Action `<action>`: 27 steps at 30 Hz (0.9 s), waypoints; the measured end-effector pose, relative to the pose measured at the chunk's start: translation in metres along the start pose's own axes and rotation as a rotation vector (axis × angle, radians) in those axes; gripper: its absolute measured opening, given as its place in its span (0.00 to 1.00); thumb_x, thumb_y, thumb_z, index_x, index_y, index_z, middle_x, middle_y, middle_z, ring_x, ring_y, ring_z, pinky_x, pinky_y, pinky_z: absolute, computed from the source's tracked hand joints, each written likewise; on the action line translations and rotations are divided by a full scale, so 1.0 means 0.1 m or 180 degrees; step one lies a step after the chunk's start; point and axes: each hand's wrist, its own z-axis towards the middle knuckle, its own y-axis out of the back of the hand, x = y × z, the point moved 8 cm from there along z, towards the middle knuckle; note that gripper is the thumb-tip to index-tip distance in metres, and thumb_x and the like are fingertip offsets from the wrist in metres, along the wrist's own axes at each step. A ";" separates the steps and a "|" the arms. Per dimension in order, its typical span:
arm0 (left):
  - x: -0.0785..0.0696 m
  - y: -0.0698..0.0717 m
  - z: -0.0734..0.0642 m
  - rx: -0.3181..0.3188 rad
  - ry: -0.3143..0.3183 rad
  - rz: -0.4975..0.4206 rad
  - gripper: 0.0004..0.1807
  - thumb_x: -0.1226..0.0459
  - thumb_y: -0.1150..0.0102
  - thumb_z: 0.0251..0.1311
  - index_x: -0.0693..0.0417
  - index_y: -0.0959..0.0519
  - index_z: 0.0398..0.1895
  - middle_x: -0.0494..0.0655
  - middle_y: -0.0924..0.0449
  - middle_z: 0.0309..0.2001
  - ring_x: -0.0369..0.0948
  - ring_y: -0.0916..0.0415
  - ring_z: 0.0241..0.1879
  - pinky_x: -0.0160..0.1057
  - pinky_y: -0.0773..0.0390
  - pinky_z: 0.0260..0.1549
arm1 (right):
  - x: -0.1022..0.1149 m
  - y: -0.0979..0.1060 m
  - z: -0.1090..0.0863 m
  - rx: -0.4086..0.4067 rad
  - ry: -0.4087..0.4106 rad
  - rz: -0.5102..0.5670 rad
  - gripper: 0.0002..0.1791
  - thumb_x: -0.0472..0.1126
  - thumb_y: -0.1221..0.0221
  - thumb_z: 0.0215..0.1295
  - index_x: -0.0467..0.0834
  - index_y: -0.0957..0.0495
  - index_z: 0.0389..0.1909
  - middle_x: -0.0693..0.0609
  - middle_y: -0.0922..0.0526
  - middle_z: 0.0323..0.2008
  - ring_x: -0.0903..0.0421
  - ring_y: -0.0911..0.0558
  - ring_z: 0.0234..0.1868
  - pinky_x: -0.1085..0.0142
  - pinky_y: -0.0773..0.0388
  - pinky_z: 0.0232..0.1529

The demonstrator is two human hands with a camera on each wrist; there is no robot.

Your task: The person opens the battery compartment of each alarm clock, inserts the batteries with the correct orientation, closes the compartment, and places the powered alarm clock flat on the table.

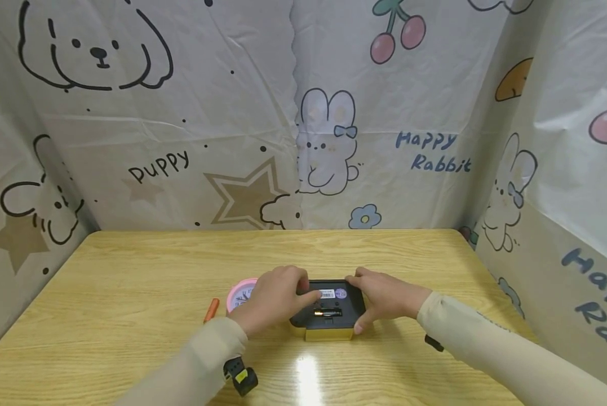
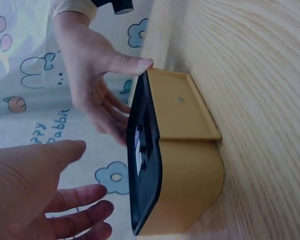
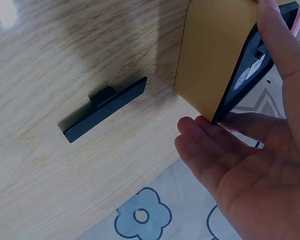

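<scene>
A yellow box-shaped device [image 1: 328, 335] lies on the table with its black back [image 1: 351, 309] facing up. In the back's small slot sits a battery [image 1: 328, 312] with a copper-coloured end. My right hand [image 1: 390, 296] grips the device's right side, thumb at the near corner and fingers at the far one. Over the left part of the device hovers my left hand [image 1: 278, 296]; the left wrist view shows its fingers [image 2: 85, 215] spread with nothing between them, apart from the black back. A black battery cover [image 3: 105, 110] with a tab lies on the table in the right wrist view.
A pink round clock [image 1: 239, 294] stands left of the device, partly hidden by my left hand. Farther left lies an orange stick-like object [image 1: 211, 310]. The wooden table [image 1: 156, 270] meets a printed cloth [image 1: 242, 124] at the back and sides.
</scene>
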 end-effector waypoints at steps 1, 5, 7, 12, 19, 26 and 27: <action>0.02 0.02 -0.01 -0.0016 0.0012 -0.0023 0.17 0.46 0.33 0.61 0.49 0.18 0.30 0.41 0.19 0.30 0.37 0.27 0.29 0.37 0.25 0.29 | 0.00 0.00 0.00 0.0002 -0.0004 0.0003 0.62 0.63 0.20 0.37 0.36 0.33 0.72 0.46 0.24 0.57 0.54 0.22 0.50 0.54 0.21 0.62; 0.09 0.05 -0.03 -0.0071 0.0026 -0.0072 0.21 0.45 0.34 0.62 0.52 0.16 0.43 0.45 0.15 0.43 0.40 0.21 0.42 0.45 0.18 0.44 | 0.00 -0.01 0.01 0.0008 -0.0013 0.0011 0.62 0.64 0.20 0.37 0.37 0.33 0.72 0.46 0.24 0.57 0.54 0.22 0.50 0.54 0.22 0.62; 0.12 0.06 -0.04 -0.0068 0.0028 -0.0067 0.23 0.45 0.34 0.62 0.52 0.16 0.47 0.47 0.15 0.48 0.43 0.20 0.48 0.48 0.18 0.50 | 0.00 -0.01 0.01 0.0010 -0.0012 -0.0002 0.62 0.64 0.20 0.37 0.37 0.33 0.72 0.46 0.24 0.57 0.54 0.22 0.50 0.54 0.22 0.63; 0.17 0.04 -0.07 0.0018 -0.0015 0.0080 0.27 0.44 0.33 0.60 0.51 0.18 0.54 0.49 0.19 0.54 0.47 0.23 0.55 0.52 0.22 0.57 | 0.00 -0.01 0.02 0.0022 -0.0026 -0.0021 0.62 0.64 0.20 0.37 0.37 0.34 0.72 0.46 0.25 0.58 0.54 0.22 0.51 0.54 0.22 0.64; 0.21 -0.06 -0.10 0.0306 -0.0115 0.0309 0.43 0.40 0.28 0.52 0.53 0.25 0.67 0.53 0.23 0.62 0.50 0.27 0.59 0.52 0.25 0.59 | 0.01 0.00 0.02 0.0025 -0.0050 -0.0030 0.62 0.63 0.20 0.37 0.37 0.33 0.72 0.45 0.25 0.59 0.53 0.21 0.53 0.53 0.23 0.64; 0.23 -0.14 -0.12 0.0527 -0.0115 0.0414 0.55 0.39 0.23 0.43 0.57 0.30 0.72 0.53 0.28 0.69 0.52 0.31 0.66 0.55 0.29 0.67 | 0.01 0.00 0.01 0.0030 -0.0088 -0.0055 0.62 0.62 0.20 0.37 0.37 0.33 0.72 0.45 0.24 0.59 0.52 0.21 0.54 0.53 0.23 0.65; 0.23 -0.15 -0.12 0.0552 -0.0122 0.0427 0.55 0.39 0.22 0.42 0.57 0.31 0.72 0.53 0.28 0.69 0.52 0.32 0.66 0.55 0.29 0.67 | 0.01 0.00 0.01 0.0036 -0.0094 -0.0043 0.62 0.62 0.20 0.37 0.37 0.33 0.72 0.45 0.25 0.59 0.52 0.21 0.53 0.53 0.23 0.65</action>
